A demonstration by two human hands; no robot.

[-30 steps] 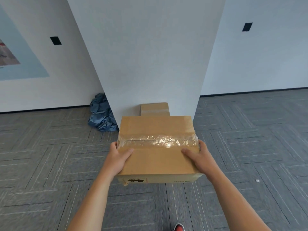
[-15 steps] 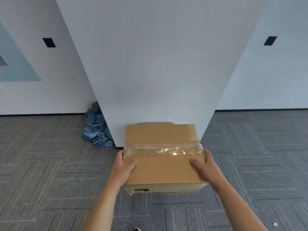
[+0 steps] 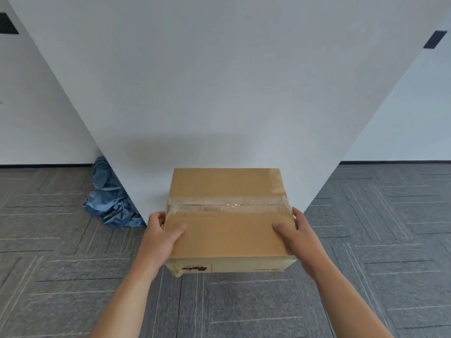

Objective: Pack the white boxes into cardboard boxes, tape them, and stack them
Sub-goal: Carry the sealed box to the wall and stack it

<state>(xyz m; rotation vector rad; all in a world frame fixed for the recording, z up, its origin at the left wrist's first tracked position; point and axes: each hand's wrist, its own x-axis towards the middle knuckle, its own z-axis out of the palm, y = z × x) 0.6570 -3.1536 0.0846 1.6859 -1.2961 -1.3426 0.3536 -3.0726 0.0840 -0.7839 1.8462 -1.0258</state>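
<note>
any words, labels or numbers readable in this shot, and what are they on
Black printed mark, on the left part of the near side face of the cardboard box: too blurred to read.
Fainter print, on the right part of the same face: seems upside down, too small and blurred to read.
No other text shows anywhere in the view.

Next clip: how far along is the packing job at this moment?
Done: the brown cardboard box is closed, with clear tape across its top seam, so packing and taping this one look finished. In hand: the left hand and right hand grip its sides, holding it up in front of the white pillar. Left: setting it on a stack; none is visible here.
</note>
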